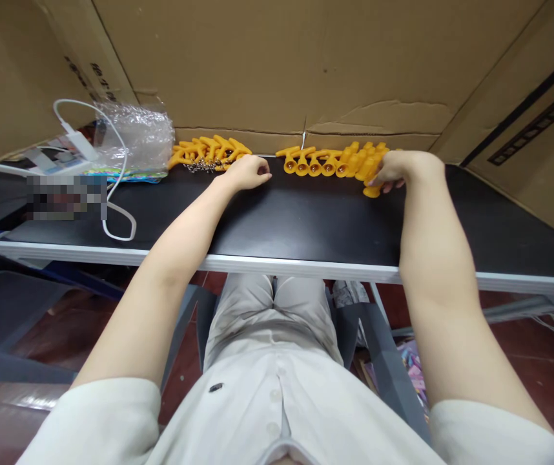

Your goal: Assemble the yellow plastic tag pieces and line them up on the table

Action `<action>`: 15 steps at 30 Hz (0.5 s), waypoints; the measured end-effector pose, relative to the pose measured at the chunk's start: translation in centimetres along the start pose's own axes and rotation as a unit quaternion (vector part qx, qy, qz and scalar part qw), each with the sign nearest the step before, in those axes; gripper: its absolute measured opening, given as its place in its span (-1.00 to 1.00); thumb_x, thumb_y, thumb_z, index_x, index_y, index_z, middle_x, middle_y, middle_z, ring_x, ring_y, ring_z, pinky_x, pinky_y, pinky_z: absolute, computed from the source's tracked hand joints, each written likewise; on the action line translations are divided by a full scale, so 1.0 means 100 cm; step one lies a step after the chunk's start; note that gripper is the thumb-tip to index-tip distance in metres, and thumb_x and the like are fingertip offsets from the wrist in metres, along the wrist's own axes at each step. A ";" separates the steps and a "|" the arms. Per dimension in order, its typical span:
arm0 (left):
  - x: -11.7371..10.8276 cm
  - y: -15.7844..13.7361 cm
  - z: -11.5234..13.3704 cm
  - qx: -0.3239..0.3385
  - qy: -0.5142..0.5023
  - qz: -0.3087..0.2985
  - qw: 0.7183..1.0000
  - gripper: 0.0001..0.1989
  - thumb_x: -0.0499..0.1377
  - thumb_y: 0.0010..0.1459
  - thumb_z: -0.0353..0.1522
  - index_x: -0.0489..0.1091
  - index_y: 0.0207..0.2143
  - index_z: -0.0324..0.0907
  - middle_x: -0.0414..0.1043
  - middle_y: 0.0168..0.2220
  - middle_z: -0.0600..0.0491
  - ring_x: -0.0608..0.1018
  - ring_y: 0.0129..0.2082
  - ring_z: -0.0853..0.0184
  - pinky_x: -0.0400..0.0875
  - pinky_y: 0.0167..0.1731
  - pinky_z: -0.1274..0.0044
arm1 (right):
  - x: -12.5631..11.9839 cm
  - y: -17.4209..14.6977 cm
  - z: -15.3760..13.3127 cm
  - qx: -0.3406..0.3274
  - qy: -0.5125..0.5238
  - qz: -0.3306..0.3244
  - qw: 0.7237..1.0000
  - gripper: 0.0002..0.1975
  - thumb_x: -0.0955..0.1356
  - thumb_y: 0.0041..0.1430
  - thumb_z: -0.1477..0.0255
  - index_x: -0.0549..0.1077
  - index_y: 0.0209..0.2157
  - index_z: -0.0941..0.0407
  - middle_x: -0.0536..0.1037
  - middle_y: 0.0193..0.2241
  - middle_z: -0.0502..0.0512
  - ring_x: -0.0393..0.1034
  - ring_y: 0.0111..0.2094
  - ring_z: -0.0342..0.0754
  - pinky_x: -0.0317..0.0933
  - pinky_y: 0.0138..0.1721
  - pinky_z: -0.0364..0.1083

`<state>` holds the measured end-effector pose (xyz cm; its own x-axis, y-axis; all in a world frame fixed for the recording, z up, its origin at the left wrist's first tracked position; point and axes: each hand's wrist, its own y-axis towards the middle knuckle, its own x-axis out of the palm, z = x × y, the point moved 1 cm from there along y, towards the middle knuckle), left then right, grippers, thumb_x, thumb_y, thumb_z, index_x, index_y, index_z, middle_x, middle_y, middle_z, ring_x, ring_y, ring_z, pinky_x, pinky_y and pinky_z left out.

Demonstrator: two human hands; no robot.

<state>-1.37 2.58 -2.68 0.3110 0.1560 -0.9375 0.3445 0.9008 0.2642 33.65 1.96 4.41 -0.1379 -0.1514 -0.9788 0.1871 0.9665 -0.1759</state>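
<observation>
At the right end of a row of yellow plastic pieces (314, 167), my right hand (392, 172) is bent down with its fingers closed on one yellow piece (371, 192), whose round base shows below the fingertips. Several pieces in the row lie with cup-shaped ends facing me and something shiny inside; others stand upright, packed together. My left hand (250, 172) rests low over the black table, its fingers loosely curled with a gap at the thumb and nothing visible in them. Just behind it is a pile of yellow pieces (209, 148) with small metal chains or rings.
A clear plastic bag (134, 135) lies on colourful flat packaging at the left. Near it are a white cable (124, 155) and a white plug (82, 144). Cardboard walls (277, 64) close off the back and sides of the black table (301, 226), which has a metal front edge.
</observation>
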 end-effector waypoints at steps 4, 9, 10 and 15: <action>0.007 0.003 0.002 0.041 0.002 0.008 0.999 -0.54 0.15 0.41 -0.32 0.61 0.25 -0.26 0.63 0.26 -0.22 0.63 0.29 0.03 0.46 0.39 0.28 | 0.018 -0.001 -0.030 -0.083 0.016 -0.015 0.996 -0.66 0.66 0.19 0.60 0.50 -0.49 0.16 0.59 -0.50 0.16 0.59 -0.30 0.08 0.43 -0.08 0.08; 0.023 0.005 0.010 0.067 -0.004 -0.010 0.998 -0.41 0.06 0.51 -0.34 0.39 0.51 -0.25 0.23 0.61 -0.25 0.33 0.59 -0.02 0.20 0.59 0.15 | 0.056 0.009 -0.068 -0.247 0.136 0.067 0.957 -0.59 0.68 0.07 0.51 0.39 -0.44 0.05 0.52 -0.43 0.03 0.57 -0.21 0.12 0.46 0.03 0.08; 0.026 0.006 0.013 0.063 -0.004 -0.018 0.998 -0.40 0.04 0.52 -0.33 0.37 0.53 -0.23 0.15 0.65 -0.24 0.29 0.62 -0.05 0.19 0.60 0.09 | 0.064 0.011 -0.074 -0.267 0.157 0.070 0.948 -0.62 0.65 0.12 0.46 0.38 -0.42 0.04 0.53 -0.40 0.04 0.57 -0.18 0.13 0.47 0.05 0.09; 0.039 0.011 0.023 0.019 -0.019 -0.046 0.999 -0.39 0.01 0.57 -0.25 0.32 0.57 -0.12 -0.03 0.71 -0.18 0.13 0.69 -0.06 0.08 0.62 0.01 | 0.087 0.022 -0.084 -0.295 0.204 0.110 0.927 -0.68 0.57 0.15 0.31 0.36 -0.37 0.04 0.60 -0.28 0.12 0.56 -0.11 0.17 0.47 0.14 0.17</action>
<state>2.25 3.27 -5.51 0.3102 0.0560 -0.9490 0.4061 0.8948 0.1856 24.69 4.54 -3.63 -0.5386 0.0375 -0.8417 -0.2939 0.9279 0.2294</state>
